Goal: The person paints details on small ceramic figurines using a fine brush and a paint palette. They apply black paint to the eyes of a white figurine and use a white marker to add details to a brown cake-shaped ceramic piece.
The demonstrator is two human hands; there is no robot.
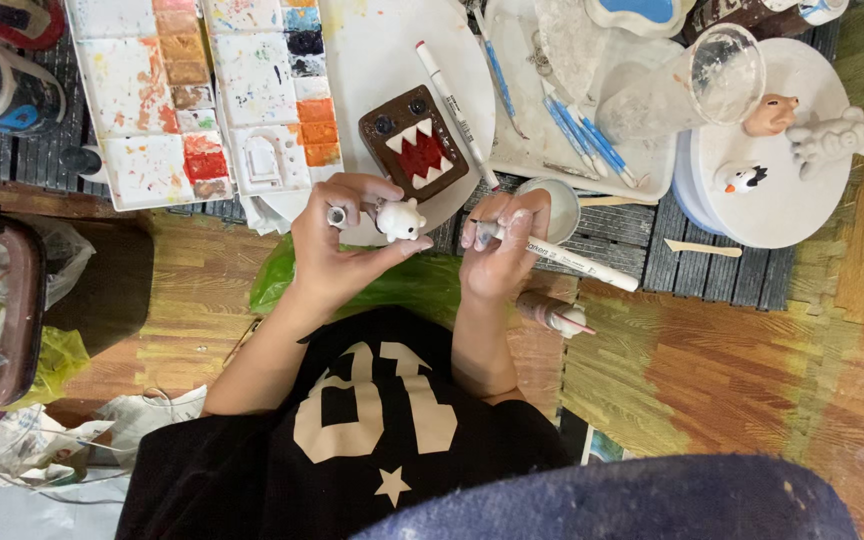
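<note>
While pinching the small white figure [399, 220] between thumb and fingertips of the left hand [337, 250], just below the brown plaque [414, 143], treat a slip as the main hazard: only a few fingertips hold it, over the edge of the white plate [372, 50], so a drop would probably chip or mark it. Note the remaining left fingers curled above the palm, not spread. Note the right hand [500, 250], below and right of the plaque, fingers pressed together around the white marker [572, 258] close to its tip, the barrel trailing off to the lower right. Judge a stray line or smear likely if either hand jolts, since tip and figure sit near each other with no visible rest for the wrists. Watch also the small white cup [557, 205], just right of the plaque and touching the right knuckles: a knock could tip it. Cannot tell whether the figure's surface is dry.
</note>
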